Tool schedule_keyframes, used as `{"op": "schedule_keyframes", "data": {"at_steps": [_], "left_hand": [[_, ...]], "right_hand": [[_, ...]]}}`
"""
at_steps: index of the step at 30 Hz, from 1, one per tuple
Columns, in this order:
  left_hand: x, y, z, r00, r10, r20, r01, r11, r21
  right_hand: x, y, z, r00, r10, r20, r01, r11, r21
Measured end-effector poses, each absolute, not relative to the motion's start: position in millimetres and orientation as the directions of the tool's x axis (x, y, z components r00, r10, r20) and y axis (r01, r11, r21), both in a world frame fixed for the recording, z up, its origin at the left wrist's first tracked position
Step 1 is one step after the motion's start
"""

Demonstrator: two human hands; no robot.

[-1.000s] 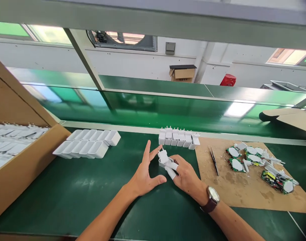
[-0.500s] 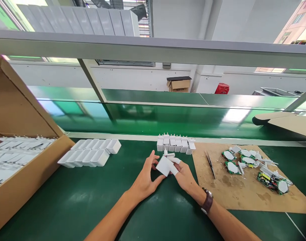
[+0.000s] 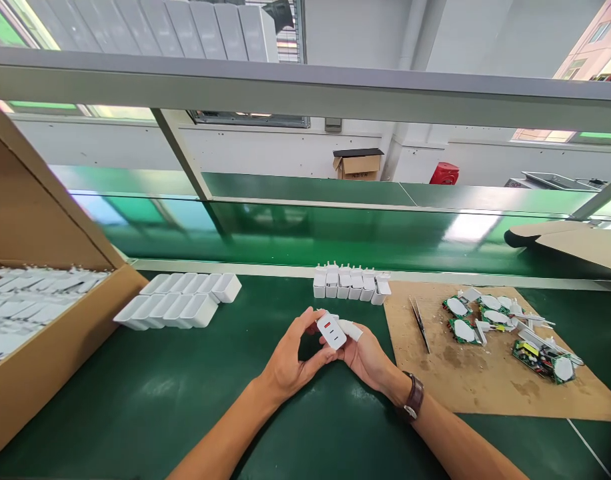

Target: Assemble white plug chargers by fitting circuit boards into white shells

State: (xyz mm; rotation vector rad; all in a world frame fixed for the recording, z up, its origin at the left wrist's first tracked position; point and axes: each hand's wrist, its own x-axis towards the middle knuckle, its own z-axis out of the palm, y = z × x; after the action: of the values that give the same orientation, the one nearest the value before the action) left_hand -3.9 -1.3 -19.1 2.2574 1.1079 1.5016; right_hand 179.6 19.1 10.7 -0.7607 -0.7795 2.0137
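Observation:
Both hands hold one white charger [image 3: 331, 331] above the green mat, its port face with a red socket turned toward me. My left hand [image 3: 290, 360] pinches it from the left with thumb and fingers. My right hand [image 3: 366, 357], with white finger cots and a wristwatch, supports it from the right and below. Behind the hands stands a row of assembled white chargers [image 3: 350, 283], prongs up. Two rows of empty white charger shells [image 3: 178, 302] lie to the left.
A cardboard box [image 3: 45, 353] full of white parts sits at the left. A brown board [image 3: 490, 367] at the right carries tweezers [image 3: 419, 325] and several green circuit boards [image 3: 505, 327]. A shiny green conveyor belt [image 3: 335, 230] runs behind the mat.
My left hand went from open beside the charger to gripping it. Both hands turned the charger so its port face now points toward me. The camera tilted upward.

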Motion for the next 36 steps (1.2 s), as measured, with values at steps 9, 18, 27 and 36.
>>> {"op": "schedule_keyframes", "data": {"at_steps": [9,18,27,36], "left_hand": [[-5.1,-1.7,-21.3,0.198,0.684,0.702,0.449,-0.700,0.556],[-4.1,-3.8,-11.8,0.214,0.713,0.667,0.503,-0.666,0.551],[-5.4,-1.8,-7.7,0.259,0.665,0.701,0.515,-0.709,0.482],[-6.6,-1.7,-6.7,0.258,0.687,0.679,0.515,-0.693,0.505]], "right_hand": [[180.2,18.8,10.9,-0.473,0.851,-0.227,-0.474,-0.464,-0.749],[180.1,19.8,12.7,-0.454,0.853,-0.257,-0.466,-0.473,-0.748],[181.9,19.8,13.5,-0.444,0.855,-0.267,-0.447,-0.470,-0.761],[184.8,22.8,5.2,-0.339,0.928,-0.153,-0.326,-0.268,-0.907]]}}
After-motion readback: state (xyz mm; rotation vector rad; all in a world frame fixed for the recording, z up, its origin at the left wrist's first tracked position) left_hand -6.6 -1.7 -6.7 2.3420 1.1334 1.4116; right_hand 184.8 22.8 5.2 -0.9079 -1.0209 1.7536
